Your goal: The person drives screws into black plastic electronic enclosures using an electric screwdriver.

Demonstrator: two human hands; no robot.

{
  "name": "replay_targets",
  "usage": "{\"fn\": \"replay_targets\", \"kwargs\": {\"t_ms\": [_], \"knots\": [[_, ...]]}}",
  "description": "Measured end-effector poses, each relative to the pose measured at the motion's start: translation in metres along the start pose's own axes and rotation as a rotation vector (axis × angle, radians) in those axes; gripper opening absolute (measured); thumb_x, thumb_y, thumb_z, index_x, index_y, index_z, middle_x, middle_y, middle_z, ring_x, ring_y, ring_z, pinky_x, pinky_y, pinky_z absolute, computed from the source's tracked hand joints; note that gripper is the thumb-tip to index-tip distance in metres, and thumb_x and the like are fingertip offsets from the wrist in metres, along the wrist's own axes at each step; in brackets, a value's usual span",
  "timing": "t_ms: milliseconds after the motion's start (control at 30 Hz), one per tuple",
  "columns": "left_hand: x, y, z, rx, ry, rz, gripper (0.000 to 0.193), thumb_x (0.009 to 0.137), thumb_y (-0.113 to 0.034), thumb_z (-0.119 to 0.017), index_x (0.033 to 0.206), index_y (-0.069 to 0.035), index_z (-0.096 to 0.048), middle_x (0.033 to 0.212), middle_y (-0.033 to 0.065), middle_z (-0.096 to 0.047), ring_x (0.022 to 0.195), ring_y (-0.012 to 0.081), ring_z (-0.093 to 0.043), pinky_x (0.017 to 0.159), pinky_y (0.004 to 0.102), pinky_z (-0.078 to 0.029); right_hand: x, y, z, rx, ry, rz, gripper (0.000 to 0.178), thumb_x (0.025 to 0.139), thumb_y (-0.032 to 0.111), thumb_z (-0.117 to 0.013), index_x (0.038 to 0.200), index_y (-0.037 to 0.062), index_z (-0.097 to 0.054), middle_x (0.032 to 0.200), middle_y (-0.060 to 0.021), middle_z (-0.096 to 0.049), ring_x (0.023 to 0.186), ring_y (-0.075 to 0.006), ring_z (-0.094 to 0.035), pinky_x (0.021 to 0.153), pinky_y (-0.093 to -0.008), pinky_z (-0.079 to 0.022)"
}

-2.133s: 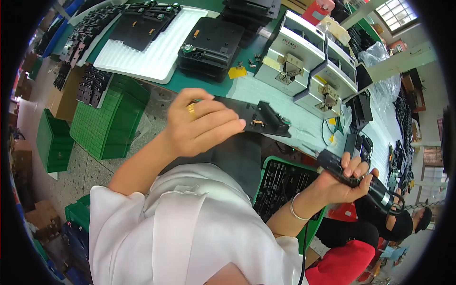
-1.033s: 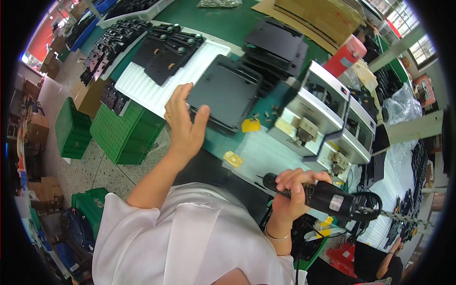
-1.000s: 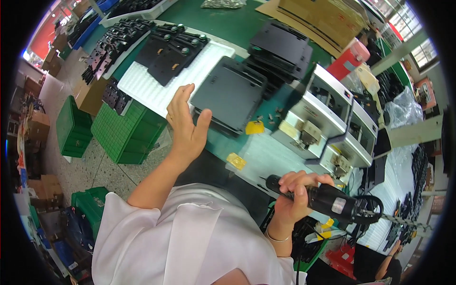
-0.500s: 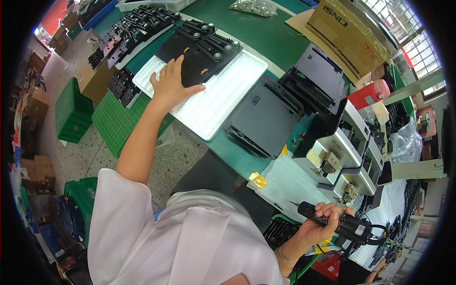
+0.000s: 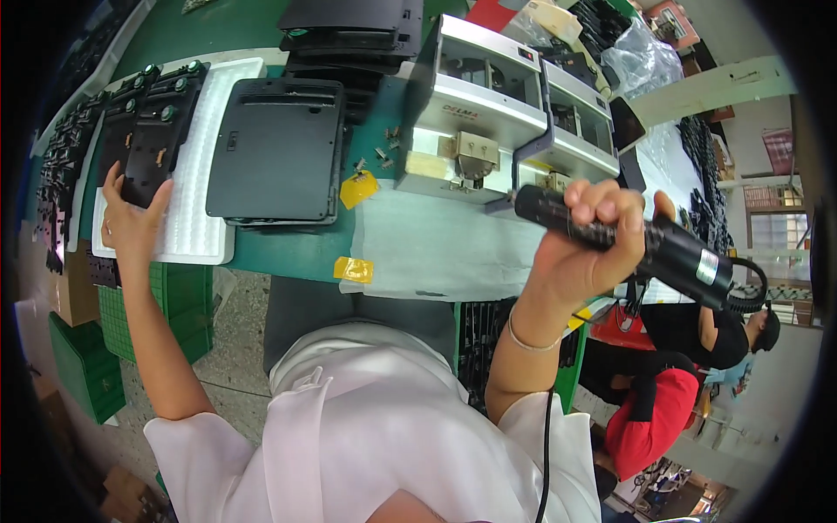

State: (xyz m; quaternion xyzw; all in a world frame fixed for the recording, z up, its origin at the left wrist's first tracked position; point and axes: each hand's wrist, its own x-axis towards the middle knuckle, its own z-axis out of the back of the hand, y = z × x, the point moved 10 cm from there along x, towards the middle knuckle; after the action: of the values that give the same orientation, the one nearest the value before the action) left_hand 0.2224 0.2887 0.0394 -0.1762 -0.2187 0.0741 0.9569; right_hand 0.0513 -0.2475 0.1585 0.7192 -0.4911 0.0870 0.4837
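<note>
My left hand (image 5: pixel 132 216) is at the near end of a black plate (image 5: pixel 150 166) on a white ribbed tray (image 5: pixel 193 187). Its thumb and fingers are apart beside the plate's edge. Long black parts with round greenish ends lie along the plate's far side. My right hand (image 5: pixel 597 235) is wrapped round a black electric screwdriver (image 5: pixel 689 261), lifted above the right side of the bench; a coiled cord leaves its rear end, and its tip points left.
Flat dark panels (image 5: pixel 277 157) are stacked beside the tray. Silver-and-black machines (image 5: pixel 475 105) stand to their right, with small metal pieces (image 5: pixel 384 157) nearby. Yellow tape (image 5: pixel 353 268) marks a white sheet (image 5: pixel 436 235). A person in red sleeves (image 5: pixel 654 418) is at the right.
The view has swung right, shifting the bench leftward. The screwdriver in my right hand has risen above the bench. My left hand remains by the black plate, now at its near end.
</note>
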Motion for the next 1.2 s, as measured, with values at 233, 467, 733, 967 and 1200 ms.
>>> {"fn": "replay_targets", "kwargs": {"t_ms": [233,467,733,967,1200], "knots": [[-0.039,0.010,0.038,-0.101,0.024,0.067,0.084,0.075,-0.041,-0.077,0.144,-0.019,-0.035,0.137,0.0165,-0.051,0.127,0.0294,-0.050,0.106,0.0403,-0.035,0.004,-0.021,-0.014,-0.074,0.054,0.028,0.043,0.084,0.002,-0.060,0.121,0.0023,-0.038,0.067,-0.0103,-0.056,0.051,-0.0200,-0.055,0.053,-0.0379,-0.052],[-0.109,0.010,0.092,-0.429,0.227,0.081,0.084,0.078,-0.039,-0.074,0.142,-0.004,-0.033,0.141,0.0166,-0.043,0.134,0.0278,-0.038,0.111,0.0399,-0.027,0.007,-0.030,-0.018,-0.058,0.099,0.009,0.041,0.084,0.001,-0.060,0.119,0.0013,-0.039,0.067,-0.0112,-0.056,0.051,-0.0190,-0.055,0.053,-0.0376,-0.053],[-0.165,-0.037,0.112,-0.508,0.555,0.026,0.103,0.060,-0.061,-0.080,0.134,-0.003,-0.039,0.137,0.0188,-0.043,0.128,0.0310,-0.040,0.111,0.0425,-0.025,-0.001,-0.029,-0.048,-0.207,0.223,0.048,0.040,0.083,-0.006,-0.062,0.117,-0.0007,-0.040,0.070,-0.0086,-0.060,0.053,-0.0149,-0.057,0.054,-0.0289,-0.052],[-0.181,-0.151,0.069,-0.467,0.741,-0.345,0.102,0.044,-0.055,-0.088,0.123,-0.006,-0.045,0.135,0.0191,-0.046,0.125,0.0355,-0.042,0.108,0.0464,-0.023,0.029,-0.067,-0.052,-0.203,0.249,-0.227,0.028,0.086,0.000,-0.061,0.110,-0.0016,-0.047,0.065,-0.0102,-0.056,0.051,-0.0174,-0.056,0.053,-0.0345,-0.051],[-0.214,-0.269,0.000,-0.552,0.892,-0.650,0.086,0.049,-0.036,-0.087,0.120,-0.008,-0.048,0.135,0.0179,-0.044,0.124,0.0355,-0.041,0.105,0.0488,-0.021,0.017,-0.054,-0.056,-0.315,0.127,-0.291,0.032,0.086,0.000,-0.060,0.113,-0.0026,-0.044,0.062,-0.0053,-0.054,0.048,-0.0130,-0.054,0.048,-0.0255,-0.046]]}}
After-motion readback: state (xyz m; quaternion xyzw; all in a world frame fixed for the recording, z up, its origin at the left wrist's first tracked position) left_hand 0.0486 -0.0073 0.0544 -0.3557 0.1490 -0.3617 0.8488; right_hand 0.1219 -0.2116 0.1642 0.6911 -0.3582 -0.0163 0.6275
